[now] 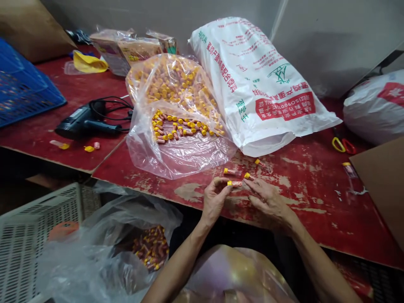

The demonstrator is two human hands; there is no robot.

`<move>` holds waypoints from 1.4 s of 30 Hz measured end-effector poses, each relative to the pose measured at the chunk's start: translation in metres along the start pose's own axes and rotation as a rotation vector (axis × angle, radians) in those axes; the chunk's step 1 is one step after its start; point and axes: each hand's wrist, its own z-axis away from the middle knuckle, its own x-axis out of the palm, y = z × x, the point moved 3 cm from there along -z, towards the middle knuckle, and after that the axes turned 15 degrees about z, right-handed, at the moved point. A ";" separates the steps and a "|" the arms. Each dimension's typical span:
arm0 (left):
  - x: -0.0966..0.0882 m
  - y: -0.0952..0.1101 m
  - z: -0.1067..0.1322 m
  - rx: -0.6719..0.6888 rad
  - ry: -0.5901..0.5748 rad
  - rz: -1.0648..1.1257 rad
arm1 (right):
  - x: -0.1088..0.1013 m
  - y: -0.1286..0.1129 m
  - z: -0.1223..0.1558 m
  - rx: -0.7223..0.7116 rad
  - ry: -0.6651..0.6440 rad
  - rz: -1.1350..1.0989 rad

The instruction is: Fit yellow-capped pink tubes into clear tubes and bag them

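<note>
My left hand (215,197) pinches the yellow cap of a small clear vial (236,184) with reddish contents, held sideways just over the table's front part. Close to the vial's other end is my right hand (268,200); its fingers are apart and nothing shows in its grip. Its index fingertip is at or near another yellow-capped vial (248,176), and I cannot tell if they touch. Two more vials lie just beyond, one to the left (232,172) and one farther back (259,162).
A clear bag (186,155) full of yellow-capped vials lies open on the red table (151,181). Behind it leans a white printed sack (268,84). A heat gun (82,120) lies left, scissors (343,145) right. Below, another plastic bag (94,252) holds vials beside a crate (41,223).
</note>
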 end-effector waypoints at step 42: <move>-0.050 0.082 -0.173 0.497 0.092 -1.341 | 0.039 0.003 -0.037 0.030 -0.119 0.588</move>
